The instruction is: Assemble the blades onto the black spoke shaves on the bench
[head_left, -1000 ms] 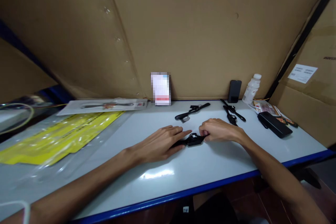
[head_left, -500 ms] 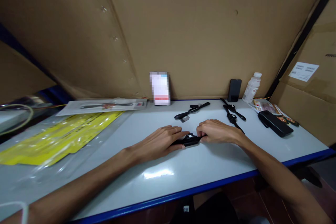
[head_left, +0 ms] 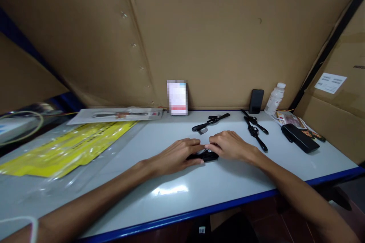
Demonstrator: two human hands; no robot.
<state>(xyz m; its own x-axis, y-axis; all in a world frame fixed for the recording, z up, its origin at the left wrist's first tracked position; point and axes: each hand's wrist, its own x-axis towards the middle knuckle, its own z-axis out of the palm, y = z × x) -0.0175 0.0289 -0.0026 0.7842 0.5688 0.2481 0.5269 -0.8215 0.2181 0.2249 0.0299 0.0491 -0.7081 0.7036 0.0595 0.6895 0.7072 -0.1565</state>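
A black wristwatch (head_left: 205, 155) lies on the white table (head_left: 199, 186), mostly covered by my hands. My left hand (head_left: 178, 153) rests over its left strap, fingers laid flat and pressing it down. My right hand (head_left: 228, 145) curls over the watch's right side, fingertips pinched at the case; both hands meet above it. Two more black watches lie behind: one (head_left: 210, 121) just beyond my hands, another pair of straps (head_left: 254, 127) to the right.
A dark phone (head_left: 256, 101) and a white bottle (head_left: 274, 98) stand against the cardboard wall. A black case (head_left: 300, 138) lies at right. Yellow packaging in clear plastic (head_left: 65, 144) and a packaged tool (head_left: 119, 114) lie at left. A blurred card (head_left: 177, 97) leans at the back.
My right hand has slid left over the watch until it meets the left hand. The watch is now more covered. The view shifted slightly.
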